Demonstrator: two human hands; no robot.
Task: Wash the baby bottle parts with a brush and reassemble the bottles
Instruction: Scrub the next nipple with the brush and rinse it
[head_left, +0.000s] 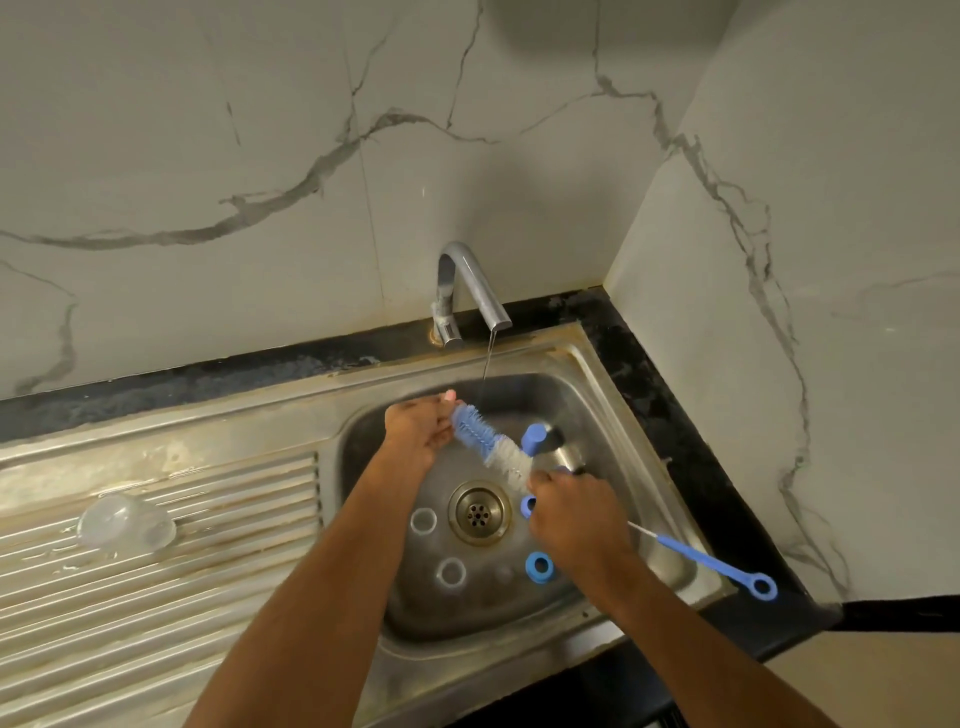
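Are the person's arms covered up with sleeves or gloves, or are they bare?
Bare. Neither forearm shows a sleeve, and the left hand and right hand wear no gloves. No watch, bracelet or ring shows. One fingernail on the left hand looks light pink, maybe painted; it is too small to be sure.

Everything is placed around the drain, set in the middle of the sink. Behind it, the tap is mounted at the wall. Just left, one ring is lying; before it, a second ring. Right and before, a collar is seen. Far left, a cap is resting on the drainboard. Far right, a thin brush is laid across the rim.
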